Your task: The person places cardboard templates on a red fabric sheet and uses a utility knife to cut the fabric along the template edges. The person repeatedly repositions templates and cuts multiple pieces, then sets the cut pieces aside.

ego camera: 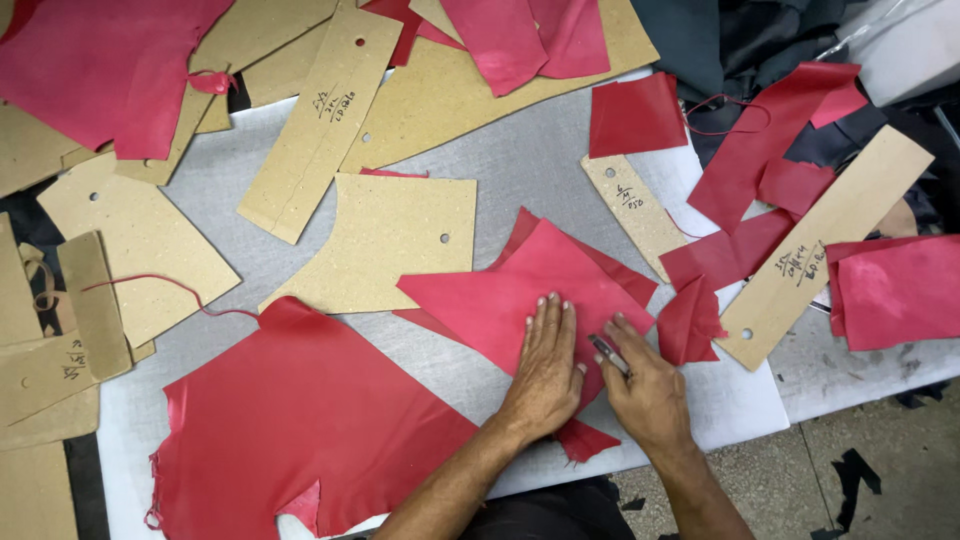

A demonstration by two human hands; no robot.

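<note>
A: We have our left hand pressed flat, fingers together, on the red leather piece that lies on the grey cutting mat, just in front of us and a little to the right of centre.

B: And our right hand is clenched around the small knife, its tip at the leather's right edge, just beside the left fingers.

A: So the left hand grasps nothing; it only pins the sheet. We judge that it works best if we keep that palm heavy and close to the cut line, so the leather does not creep or pucker under the blade.

B: Close, but not in the blade's path. We keep the fingertips behind the edge and draw the knife away from them.

A: The leather looks soft and limp, and 2 layers seem to overlap under our hand. We should smooth them flat, or the cut may wander.

B: There is a small red scrap touching the sheet's right side, and a cardboard pattern just beside its upper left. We judge that neither should slide under the edge we are trimming.
</note>
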